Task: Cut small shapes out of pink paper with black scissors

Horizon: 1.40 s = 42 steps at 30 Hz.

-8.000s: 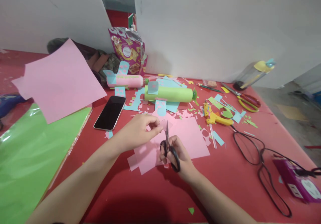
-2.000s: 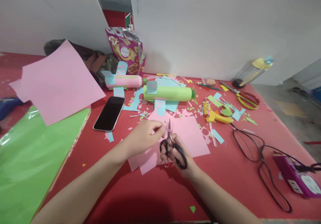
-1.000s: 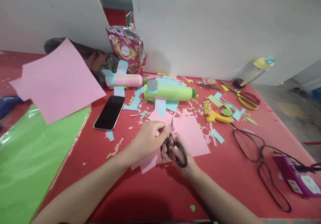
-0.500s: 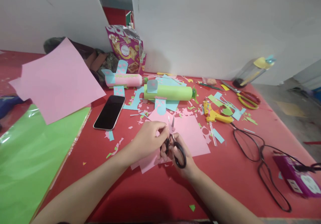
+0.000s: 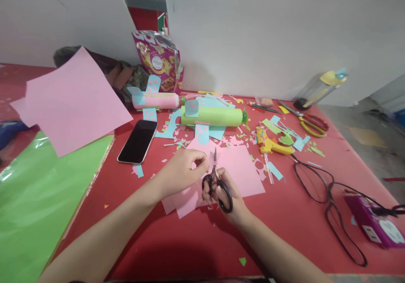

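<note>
Two hands close together: L hand [image 5: 185,169] pinches a pink bit [image 5: 211,158], partly hidden; R hand [image 5: 229,194] grips scissors [image 5: 215,173], fingers thru loops. Bit's right at the blades, over pink sheets [image 5: 245,171]. Risk: L fingertips v. near blades, so a slip could nick them; bit's small, prob. flimsy, might bend & miscut.

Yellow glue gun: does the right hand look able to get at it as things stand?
Probably not to grip it: black-handled scissors occupy the right hand. Otherwise the way looks free; little more than flat pink paper lies before the glue gun.
</note>
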{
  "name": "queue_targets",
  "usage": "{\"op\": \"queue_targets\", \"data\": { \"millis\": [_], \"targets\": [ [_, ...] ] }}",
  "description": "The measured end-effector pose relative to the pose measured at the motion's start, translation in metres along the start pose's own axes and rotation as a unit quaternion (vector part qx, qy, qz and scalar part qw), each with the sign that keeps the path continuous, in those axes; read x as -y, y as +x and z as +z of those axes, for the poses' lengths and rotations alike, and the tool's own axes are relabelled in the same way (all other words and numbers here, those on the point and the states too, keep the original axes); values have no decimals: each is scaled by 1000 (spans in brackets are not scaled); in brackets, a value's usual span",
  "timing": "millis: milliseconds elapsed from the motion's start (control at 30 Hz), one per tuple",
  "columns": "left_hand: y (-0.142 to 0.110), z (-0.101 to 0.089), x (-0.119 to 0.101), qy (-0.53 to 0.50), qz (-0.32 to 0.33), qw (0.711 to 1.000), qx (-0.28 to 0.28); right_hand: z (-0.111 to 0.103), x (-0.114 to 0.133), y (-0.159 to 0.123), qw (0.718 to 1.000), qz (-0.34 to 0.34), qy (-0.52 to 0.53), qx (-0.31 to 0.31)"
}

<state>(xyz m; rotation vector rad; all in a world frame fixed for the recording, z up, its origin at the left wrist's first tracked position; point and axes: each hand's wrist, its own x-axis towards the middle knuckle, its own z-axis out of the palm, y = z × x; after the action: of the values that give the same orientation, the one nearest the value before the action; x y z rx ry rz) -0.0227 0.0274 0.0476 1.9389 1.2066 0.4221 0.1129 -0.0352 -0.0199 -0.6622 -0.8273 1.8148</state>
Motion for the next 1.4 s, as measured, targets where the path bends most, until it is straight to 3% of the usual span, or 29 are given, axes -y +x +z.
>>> {"op": "queue_targets", "data": {
  "millis": [433, 833, 1400],
  "targets": [
    [-1, 4, 1, -63, -7, 998, 23, -1, 0, -1, 999, -29, -23, 9],
    [1, -2, 2, -30, -7, 999, 37, -3, -1, -1, 1000, -20, -13, 20],
    [1, -4, 1, -31, 4, 999, -5, -3, -1, -1, 1000, -2, -17, 8]
  ]
}}
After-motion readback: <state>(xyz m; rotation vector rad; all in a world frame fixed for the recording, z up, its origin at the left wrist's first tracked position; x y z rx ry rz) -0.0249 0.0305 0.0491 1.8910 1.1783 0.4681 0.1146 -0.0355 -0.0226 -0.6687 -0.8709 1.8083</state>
